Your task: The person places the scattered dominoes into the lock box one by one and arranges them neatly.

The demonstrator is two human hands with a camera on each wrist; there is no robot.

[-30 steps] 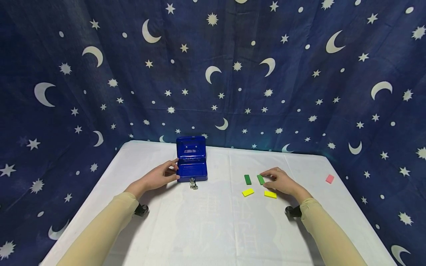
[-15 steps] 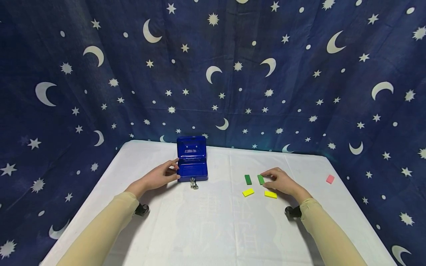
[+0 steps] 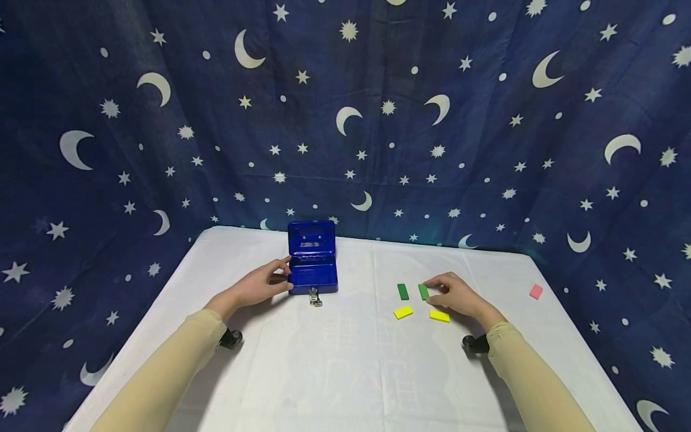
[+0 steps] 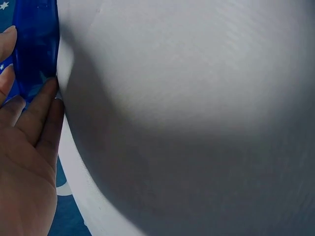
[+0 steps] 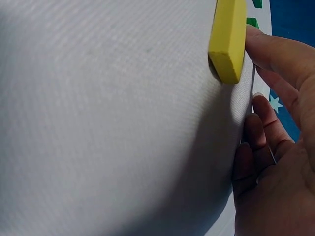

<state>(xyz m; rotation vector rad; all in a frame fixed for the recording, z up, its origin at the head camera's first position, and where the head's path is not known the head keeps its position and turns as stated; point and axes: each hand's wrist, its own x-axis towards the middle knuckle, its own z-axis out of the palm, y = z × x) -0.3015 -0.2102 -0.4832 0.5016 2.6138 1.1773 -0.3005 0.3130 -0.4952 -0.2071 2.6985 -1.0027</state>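
A blue metal cash box (image 3: 314,274) stands on the white cloth with its lid raised. My left hand (image 3: 258,284) is at its left side, thumb at the near corner and a fingertip by the hinge. In the left wrist view, fingertips rest against the wall of the box (image 4: 37,54). My right hand (image 3: 456,294) pinches a light green block (image 3: 423,292) by its ends, thumb near and index finger far. The other right fingers curl low beside it. A dark green block (image 3: 402,291) lies to the left; two yellow blocks (image 3: 439,316) lie nearer me.
A silver latch (image 3: 315,297) hangs at the front of the box. A pink block (image 3: 536,291) lies far right on the white-covered table (image 3: 335,372). Behind and along the sides hangs a navy curtain (image 3: 302,120) with moons and stars.
The whole view shifts very slightly. Both hands, the cash box and the blocks keep their places.
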